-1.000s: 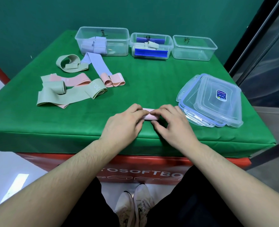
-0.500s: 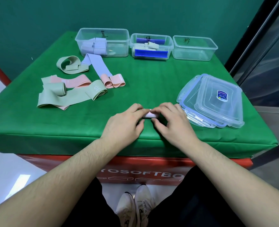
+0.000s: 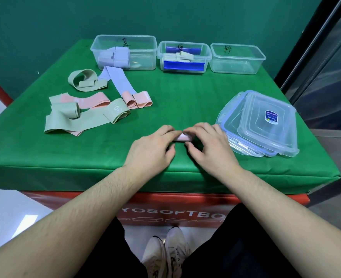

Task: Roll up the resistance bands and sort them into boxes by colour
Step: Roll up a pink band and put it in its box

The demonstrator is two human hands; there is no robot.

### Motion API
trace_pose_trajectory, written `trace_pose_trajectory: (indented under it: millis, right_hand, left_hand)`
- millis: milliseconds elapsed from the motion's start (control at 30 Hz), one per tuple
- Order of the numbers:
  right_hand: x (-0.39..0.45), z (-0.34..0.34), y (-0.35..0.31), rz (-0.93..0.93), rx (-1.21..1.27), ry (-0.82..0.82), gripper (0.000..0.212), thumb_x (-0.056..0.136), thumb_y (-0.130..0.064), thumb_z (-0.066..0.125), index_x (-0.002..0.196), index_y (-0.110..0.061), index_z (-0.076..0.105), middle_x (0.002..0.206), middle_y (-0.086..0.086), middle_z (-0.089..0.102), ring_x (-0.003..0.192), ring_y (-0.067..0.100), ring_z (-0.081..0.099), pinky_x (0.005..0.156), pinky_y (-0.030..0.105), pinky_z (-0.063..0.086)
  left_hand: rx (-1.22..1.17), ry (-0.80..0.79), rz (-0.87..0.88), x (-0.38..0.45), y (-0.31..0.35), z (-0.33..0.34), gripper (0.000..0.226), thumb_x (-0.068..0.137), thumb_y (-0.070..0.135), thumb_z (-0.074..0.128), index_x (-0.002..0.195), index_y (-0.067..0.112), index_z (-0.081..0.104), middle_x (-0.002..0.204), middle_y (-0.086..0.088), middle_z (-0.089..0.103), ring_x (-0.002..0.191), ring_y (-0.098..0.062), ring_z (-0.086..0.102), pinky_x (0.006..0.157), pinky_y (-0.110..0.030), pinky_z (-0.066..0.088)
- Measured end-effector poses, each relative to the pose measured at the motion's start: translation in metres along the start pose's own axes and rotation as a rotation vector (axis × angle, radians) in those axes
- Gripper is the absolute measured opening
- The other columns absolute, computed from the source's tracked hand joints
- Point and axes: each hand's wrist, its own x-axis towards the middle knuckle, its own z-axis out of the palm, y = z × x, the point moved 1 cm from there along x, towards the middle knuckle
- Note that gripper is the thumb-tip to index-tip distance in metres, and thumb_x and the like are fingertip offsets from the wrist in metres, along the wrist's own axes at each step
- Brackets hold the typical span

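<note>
Both hands are meeting near the front edge of the green table (image 3: 185,101), pinching a small pink band roll (image 3: 183,137) between them. The left hand (image 3: 151,150) is curling its fingers over the roll's left end with the thumb tucked in front; the right hand (image 3: 209,147) is doing the same at the right end. The roll is lying on the cloth, mostly hidden by the fingertips.

Along the far edge three clear boxes are standing in a row: the left box (image 3: 145,40) is holding lilac rolls, the middle box (image 3: 205,55) blue bands and a pale roll, and the right box (image 3: 259,57) is showing nothing inside. Loose green, pink and lilac bands (image 3: 89,115) are lying at the far left. A stack of clear lids (image 3: 265,125) is sitting just beside the right hand.
</note>
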Motion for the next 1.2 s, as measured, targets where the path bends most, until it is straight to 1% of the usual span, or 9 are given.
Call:
trace_pose_trajectory:
  millis: [100,300,433,533,667,767,1000,1100,1200]
  right_hand:
    - [0.002,0.002,0.001,0.01,-0.001,0.001,0.025,0.087,-0.03,0.065,0.112,-0.028,0.065,0.108,-0.011,0.06,0.094,0.02,0.047,0.085,0.042,0.042]
    - [0.007,0.001,0.006,0.026,0.019,-0.034,0.03,0.089,-0.032,0.065,0.118,-0.028,0.066,0.108,-0.011,0.062,0.096,0.02,0.048,0.087,0.04,0.042]
    - [0.012,0.0,0.005,0.035,-0.012,-0.09,0.038,0.088,-0.034,0.063,0.126,-0.029,0.063,0.115,-0.011,0.06,0.102,0.02,0.046,0.09,0.042,0.04]
    - [0.014,-0.002,0.004,0.028,-0.032,-0.075,0.042,0.087,-0.034,0.062,0.129,-0.03,0.06,0.121,-0.011,0.058,0.105,0.02,0.044,0.091,0.04,0.038]
    - [0.017,-0.002,0.004,0.041,-0.033,-0.068,0.03,0.087,-0.031,0.061,0.117,-0.03,0.062,0.114,-0.013,0.06,0.101,0.018,0.043,0.089,0.042,0.04]
    - [0.02,0.0,0.007,0.064,-0.028,-0.072,0.029,0.088,-0.032,0.062,0.117,-0.029,0.064,0.113,-0.014,0.061,0.102,0.019,0.044,0.091,0.043,0.039]
    - [0.026,0.002,0.01,0.078,-0.001,-0.084,0.029,0.089,-0.035,0.064,0.117,-0.03,0.064,0.112,-0.014,0.064,0.104,0.018,0.043,0.092,0.038,0.034]
    - [0.031,0.004,0.011,0.103,0.016,-0.108,0.028,0.089,-0.035,0.065,0.116,-0.03,0.063,0.105,-0.014,0.066,0.103,0.018,0.045,0.093,0.039,0.035]
    - [0.033,0.004,0.01,0.091,0.011,-0.123,0.024,0.093,-0.036,0.061,0.116,-0.029,0.063,0.107,-0.014,0.067,0.103,0.017,0.046,0.091,0.037,0.033]
  left_hand:
    - [0.005,-0.008,0.003,0.001,0.0,0.0,0.04,0.094,0.036,0.049,0.134,0.039,0.049,0.133,0.021,0.046,0.093,-0.024,0.066,0.068,-0.037,0.055]
    - [0.039,0.057,0.058,0.004,-0.001,-0.002,0.033,0.093,0.031,0.052,0.125,0.036,0.056,0.126,0.018,0.052,0.083,-0.023,0.066,0.057,-0.035,0.053]
    - [0.035,0.034,0.036,0.009,-0.003,0.0,0.035,0.093,0.031,0.051,0.128,0.037,0.055,0.128,0.02,0.052,0.09,-0.022,0.066,0.063,-0.036,0.054]
    - [0.04,0.006,0.024,0.013,-0.004,0.0,0.039,0.094,0.032,0.049,0.133,0.037,0.052,0.132,0.021,0.05,0.094,-0.024,0.066,0.068,-0.038,0.055]
    - [0.053,-0.013,0.026,0.017,-0.006,0.002,0.042,0.095,0.034,0.047,0.136,0.038,0.048,0.134,0.021,0.047,0.094,-0.023,0.066,0.068,-0.037,0.054]
    - [0.057,-0.014,0.03,0.02,-0.005,0.002,0.044,0.094,0.036,0.047,0.138,0.038,0.047,0.135,0.021,0.045,0.092,-0.022,0.066,0.066,-0.036,0.052]
    - [0.047,-0.014,0.048,0.028,-0.007,0.003,0.036,0.094,0.037,0.049,0.131,0.039,0.05,0.129,0.02,0.048,0.094,-0.019,0.065,0.064,-0.033,0.049]
    - [-0.002,-0.037,0.04,0.033,-0.011,0.004,0.032,0.096,0.04,0.05,0.128,0.04,0.049,0.127,0.02,0.051,0.098,-0.018,0.064,0.067,-0.035,0.052]
    - [-0.062,-0.045,0.015,0.038,-0.013,0.004,0.027,0.097,0.042,0.049,0.124,0.039,0.051,0.124,0.019,0.055,0.102,-0.017,0.063,0.072,-0.037,0.053]
